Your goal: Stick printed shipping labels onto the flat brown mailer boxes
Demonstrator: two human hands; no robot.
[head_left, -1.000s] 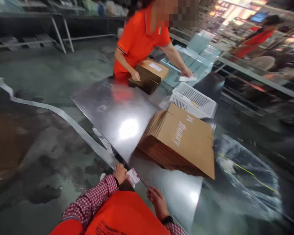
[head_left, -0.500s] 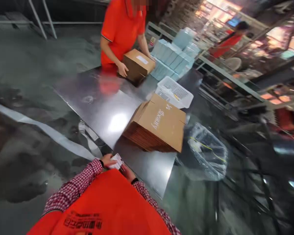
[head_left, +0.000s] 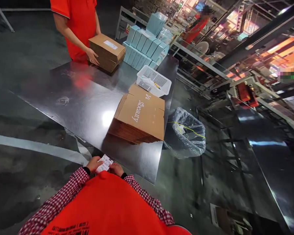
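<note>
Close to my body, at the near edge of the metal table, I hold a white printed label. My left hand is closed on its left side. My right hand pinches its right edge. A strip of labels hangs by the table edge, left of my left hand; whether it joins the held label I cannot tell. Beyond my hands, a stack of flattened cardboard boxes with white lettering lies on the table.
Across the table, a person in an orange shirt grips another cardboard stack bearing a white label. Pale blue boxes and a white plastic basket are at the far side. A plastic-lined bin stands right of the table.
The view has swung right, so the table and people appear farther left. Both my hands still hold the label. The other person's hands remain on the far cardboard stack.
</note>
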